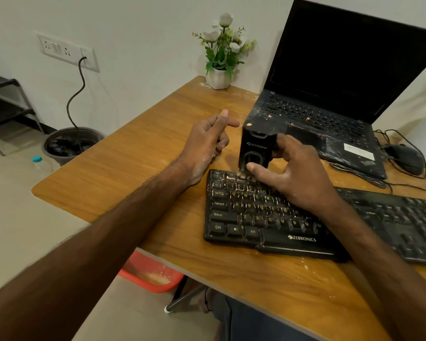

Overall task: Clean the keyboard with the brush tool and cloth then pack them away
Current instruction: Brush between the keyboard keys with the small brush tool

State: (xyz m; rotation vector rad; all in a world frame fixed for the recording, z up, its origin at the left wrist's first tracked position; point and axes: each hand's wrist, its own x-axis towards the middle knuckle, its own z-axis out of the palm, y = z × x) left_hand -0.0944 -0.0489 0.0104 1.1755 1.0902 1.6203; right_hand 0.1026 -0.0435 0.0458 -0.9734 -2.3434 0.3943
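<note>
Brushing looks barely begun: right hand [298,175] grips the brush tool [255,143] on the keyboard [280,233], among crumbed top-left keys; left hand [207,141] hovers loosely curled, empty. Wiping and packing remain.

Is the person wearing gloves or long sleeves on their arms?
No gloves and no sleeves in view. The left hand and right hand are bare, with no rings showing, and neither wrist has a watch. Both forearms are bare to the picture's edge, with fine hair. A little pale dust clings to the left hand.
</note>
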